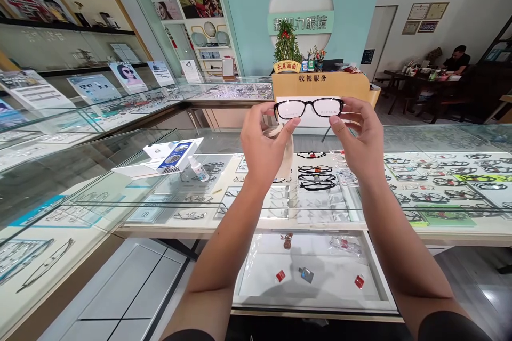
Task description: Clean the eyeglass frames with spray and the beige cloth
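Observation:
A pair of black-framed eyeglasses (309, 104) is held up level above the glass counter, lenses upright and facing me. My left hand (264, 144) pinches the left end of the frame between thumb and fingers. At the opposite end, my right hand (360, 141) grips the rim and hinge area. One dark temple slants down beside the right thumb. A beige cloth (288, 157) hangs behind my left hand; its upper part is hidden by the fingers. Below, several dark eyeglasses (317, 177) lie in a column inside the display case.
An open white box (160, 157) and a small spray bottle (198, 169) stand on the glass counter (240, 208). Beneath it, a drawer (264, 295) is pulled out, holding small packets. Across the room are a wooden cashier desk (322, 88) and a seated person (458, 61).

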### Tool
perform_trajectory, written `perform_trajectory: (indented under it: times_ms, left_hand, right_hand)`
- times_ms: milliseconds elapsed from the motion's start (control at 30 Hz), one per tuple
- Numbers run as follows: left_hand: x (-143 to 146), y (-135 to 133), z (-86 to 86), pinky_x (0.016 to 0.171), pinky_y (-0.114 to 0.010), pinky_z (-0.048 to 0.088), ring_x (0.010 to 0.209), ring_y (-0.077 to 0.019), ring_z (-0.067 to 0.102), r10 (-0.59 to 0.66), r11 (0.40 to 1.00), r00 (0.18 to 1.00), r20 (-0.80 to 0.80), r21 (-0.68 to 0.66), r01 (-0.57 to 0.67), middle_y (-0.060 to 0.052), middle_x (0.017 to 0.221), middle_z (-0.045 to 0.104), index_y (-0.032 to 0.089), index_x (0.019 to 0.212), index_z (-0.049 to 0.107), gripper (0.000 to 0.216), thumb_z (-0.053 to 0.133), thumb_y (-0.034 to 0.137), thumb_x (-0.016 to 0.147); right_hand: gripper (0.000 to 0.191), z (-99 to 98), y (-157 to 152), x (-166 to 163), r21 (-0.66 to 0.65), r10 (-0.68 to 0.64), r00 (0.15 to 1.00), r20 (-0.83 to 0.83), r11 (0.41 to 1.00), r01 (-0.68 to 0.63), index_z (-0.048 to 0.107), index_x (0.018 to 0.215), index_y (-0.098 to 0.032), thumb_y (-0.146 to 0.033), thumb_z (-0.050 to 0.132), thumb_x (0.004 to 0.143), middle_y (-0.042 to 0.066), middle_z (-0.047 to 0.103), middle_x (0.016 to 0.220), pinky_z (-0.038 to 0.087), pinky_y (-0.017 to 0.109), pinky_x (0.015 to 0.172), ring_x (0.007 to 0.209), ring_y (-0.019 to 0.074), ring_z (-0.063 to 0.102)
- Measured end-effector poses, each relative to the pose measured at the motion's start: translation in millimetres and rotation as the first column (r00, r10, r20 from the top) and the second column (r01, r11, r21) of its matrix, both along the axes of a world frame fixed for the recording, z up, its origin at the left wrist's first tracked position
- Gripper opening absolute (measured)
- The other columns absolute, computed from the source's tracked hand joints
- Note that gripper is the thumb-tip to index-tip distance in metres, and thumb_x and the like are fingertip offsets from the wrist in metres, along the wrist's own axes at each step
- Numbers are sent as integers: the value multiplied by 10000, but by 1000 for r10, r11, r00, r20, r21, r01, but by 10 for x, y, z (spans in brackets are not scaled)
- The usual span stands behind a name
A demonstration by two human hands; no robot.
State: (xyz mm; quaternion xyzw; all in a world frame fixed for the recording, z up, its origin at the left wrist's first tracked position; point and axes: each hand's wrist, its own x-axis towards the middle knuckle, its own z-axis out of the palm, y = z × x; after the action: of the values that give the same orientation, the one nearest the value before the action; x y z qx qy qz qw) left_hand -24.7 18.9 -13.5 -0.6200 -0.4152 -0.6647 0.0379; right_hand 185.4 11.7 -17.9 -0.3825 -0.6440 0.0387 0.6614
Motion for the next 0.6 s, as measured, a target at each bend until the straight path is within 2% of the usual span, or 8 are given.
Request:
perform_trajectory:
  times_ms: [100,200,367,600]
  left_hand:
    - [2,12,-8,726,-310,469,815,-161,561,-26,1000,1000,12,-8,26,-55,1092,684,257,1221,688,548,795,670,878]
    - [21,7,-13,737,-316,481,846,-172,581,0,1000,1000,16,31,0,-61,1122,686,263,1213,683,531,821,642,867]
    - [59,-38,4,788,-343,506,958,-212,629,81,991,997,3,109,-81,-74,1123,668,254,1191,674,550,826,660,854]
    - [62,-82,17,891,-392,552,1054,-248,643,86,990,996,-12,115,-84,-108,1199,680,271,1228,680,574,825,674,846]
  right_hand:
    - [431,-10,11,-4,6,6,999,-31,1000,-6,652,1356,-343,-473,759,958,82,728,1332,634,491,988,1196,265,727]
    - [443,-21,30,-18,-14,33,998,-54,999,-34,652,1363,-338,-499,751,961,85,740,1371,628,497,1008,1225,265,733]
    - [420,-32,63,-41,-90,113,986,-125,988,-125,704,1317,-324,-529,750,954,88,760,1390,609,508,1058,1247,267,744]
    - [428,-92,168,-21,-139,213,964,-157,962,-235,707,1324,-315,-522,760,954,84,763,1379,591,521,1091,1288,280,726]
